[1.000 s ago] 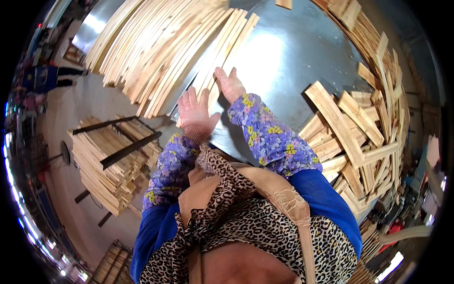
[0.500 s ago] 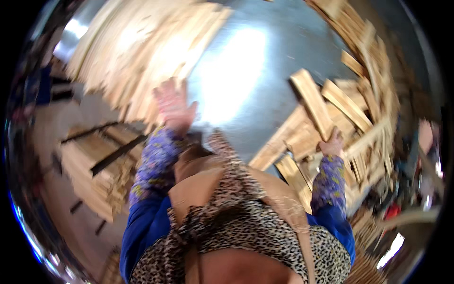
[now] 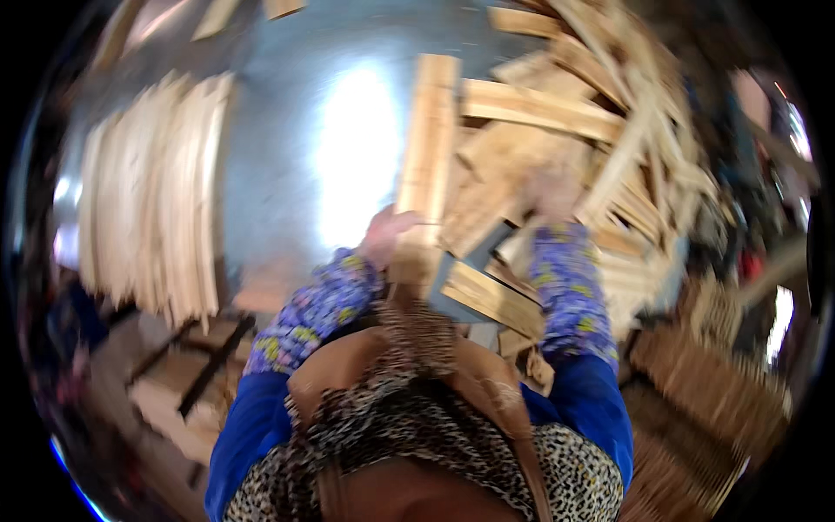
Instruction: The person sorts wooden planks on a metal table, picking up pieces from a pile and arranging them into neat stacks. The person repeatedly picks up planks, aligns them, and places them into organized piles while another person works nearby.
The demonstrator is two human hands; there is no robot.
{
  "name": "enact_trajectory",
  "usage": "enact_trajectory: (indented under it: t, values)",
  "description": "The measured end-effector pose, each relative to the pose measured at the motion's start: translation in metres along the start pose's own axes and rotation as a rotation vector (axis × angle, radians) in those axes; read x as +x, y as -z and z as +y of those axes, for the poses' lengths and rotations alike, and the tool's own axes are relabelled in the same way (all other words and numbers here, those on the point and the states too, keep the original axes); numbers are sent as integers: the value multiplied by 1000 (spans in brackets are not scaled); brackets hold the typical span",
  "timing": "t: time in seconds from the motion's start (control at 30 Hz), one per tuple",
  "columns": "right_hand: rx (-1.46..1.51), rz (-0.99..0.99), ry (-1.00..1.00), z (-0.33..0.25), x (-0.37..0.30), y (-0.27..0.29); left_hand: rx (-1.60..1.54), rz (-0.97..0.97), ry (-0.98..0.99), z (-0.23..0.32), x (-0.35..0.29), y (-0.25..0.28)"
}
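A pale wooden board (image 3: 426, 139) lies lengthwise on the grey metal table, pointing away from me. Close to its near end, my left hand (image 3: 387, 237) is closed on the board's left edge, the fingertips reaching onto the wood. To the right, a heap of loose wooden pieces (image 3: 504, 157) lies jumbled together. Over that heap is my right hand (image 3: 554, 193), smeared by motion, so its fingers and anything in them cannot be made out. A short plank (image 3: 491, 298) sits in front of the heap, left of my right sleeve.
A row of boards laid side by side (image 3: 152, 196) covers the table's left part. Below it stands a wood stack (image 3: 183, 396) with dark bars. Stacked thin wood pieces (image 3: 696, 374) are at the lower right. The shiny table (image 3: 278, 122) runs between the row and the heap.
The view has turned. My left hand has left the row of boards and come to the single board in the middle. My right hand has moved from a block's near end to over the heap.
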State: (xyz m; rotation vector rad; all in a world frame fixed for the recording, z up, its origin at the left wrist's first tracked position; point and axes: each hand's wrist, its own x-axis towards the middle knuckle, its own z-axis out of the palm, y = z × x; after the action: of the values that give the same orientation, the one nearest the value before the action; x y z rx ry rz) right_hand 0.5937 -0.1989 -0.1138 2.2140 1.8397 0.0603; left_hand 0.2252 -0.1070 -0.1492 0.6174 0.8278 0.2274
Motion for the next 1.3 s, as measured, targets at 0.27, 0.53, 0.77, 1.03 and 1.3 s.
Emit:
enact_trajectory:
  t: [0.27,0.53,0.77,1.03,1.3]
  values:
    - [518,20,-1082,176,-10,-89,802,651,-87,10,-47,42]
    - [1345,244,-959,152,-18,-37,1764,1186,-58,35,-211,182]
    - [988,-134,-740,-254,29,67,1710,1289,-203,-1,-234,259]
    - [1449,-440,177,-558,12,101,1000,1458,-731,-17,-327,274]
    - [1592,-532,112,-572,13,79,321,1527,-531,-28,-363,360]
